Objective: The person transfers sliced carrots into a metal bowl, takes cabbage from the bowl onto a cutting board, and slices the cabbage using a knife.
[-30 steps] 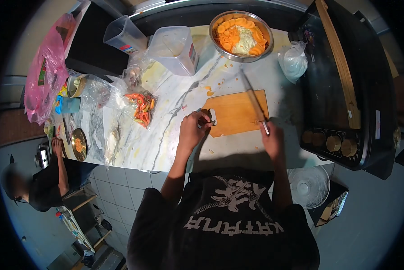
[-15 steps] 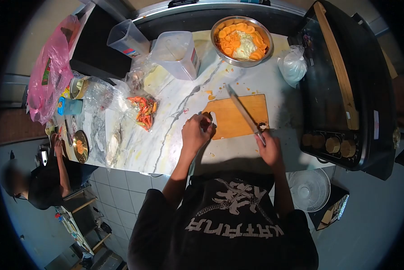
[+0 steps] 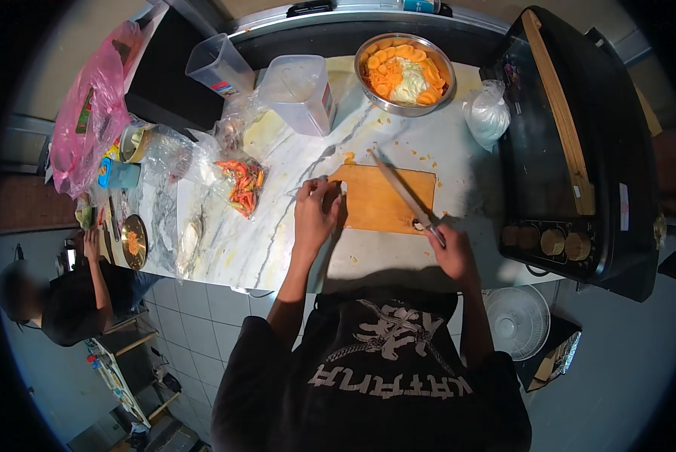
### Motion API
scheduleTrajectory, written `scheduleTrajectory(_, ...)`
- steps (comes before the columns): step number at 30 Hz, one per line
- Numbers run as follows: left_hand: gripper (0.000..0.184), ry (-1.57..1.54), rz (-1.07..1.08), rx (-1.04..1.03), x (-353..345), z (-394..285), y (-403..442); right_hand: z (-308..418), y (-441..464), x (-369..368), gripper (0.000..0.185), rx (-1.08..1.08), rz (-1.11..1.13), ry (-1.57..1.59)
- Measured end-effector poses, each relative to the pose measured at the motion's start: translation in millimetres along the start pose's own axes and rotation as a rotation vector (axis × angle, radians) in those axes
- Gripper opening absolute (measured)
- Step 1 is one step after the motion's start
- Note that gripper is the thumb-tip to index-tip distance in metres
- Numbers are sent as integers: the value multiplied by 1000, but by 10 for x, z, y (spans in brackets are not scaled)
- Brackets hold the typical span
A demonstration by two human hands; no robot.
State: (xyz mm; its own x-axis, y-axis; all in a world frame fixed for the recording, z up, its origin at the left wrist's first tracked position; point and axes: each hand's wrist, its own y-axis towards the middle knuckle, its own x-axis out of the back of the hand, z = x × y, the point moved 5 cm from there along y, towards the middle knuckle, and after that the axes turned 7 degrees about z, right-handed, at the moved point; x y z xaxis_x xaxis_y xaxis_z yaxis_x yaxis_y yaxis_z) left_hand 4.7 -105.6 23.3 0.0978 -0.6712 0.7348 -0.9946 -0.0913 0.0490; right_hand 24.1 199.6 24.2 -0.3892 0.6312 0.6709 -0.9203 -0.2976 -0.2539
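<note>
A wooden cutting board lies on the marble-look counter in front of me. My left hand is at its left end, fingers curled on the edge by the handle hole; part of the grip is hidden. In my right hand is a knife, held by the handle at the board's lower right. Its blade slants up and left across the board, the tip past the far edge. Orange scraps are scattered beyond the board.
Behind the board stands a steel bowl of sliced carrots and pale shreds. A tied plastic bag and black oven are right. Plastic containers and bagged chillies are left. Another person works far left.
The cutting board has shifted a little left and turned slightly, with my left hand at its end moving the same way. The knife's tip has swung slightly left.
</note>
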Motion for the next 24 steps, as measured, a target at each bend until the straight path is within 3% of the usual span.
scheduleTrajectory(3,38,38,-58,-63,13,-85,19,-73,10,-90,26,15,-48,-23)
scheduleTrajectory(5,43,18,18,-14,-46,-29,49,-143,30,-55,27,29,-92,-73)
scheduleTrajectory(7,41,14,1,-21,-75,-12,58,-194,61,75,28,-130,-156,-49)
scheduleTrajectory(14,40,-38,-32,-30,-86,-46,-6,-57,102,71,28,-113,-149,4)
scheduleTrajectory(24,50,-95,-58,-2,-79,-121,-219,239,198,-116,19,119,-249,-28)
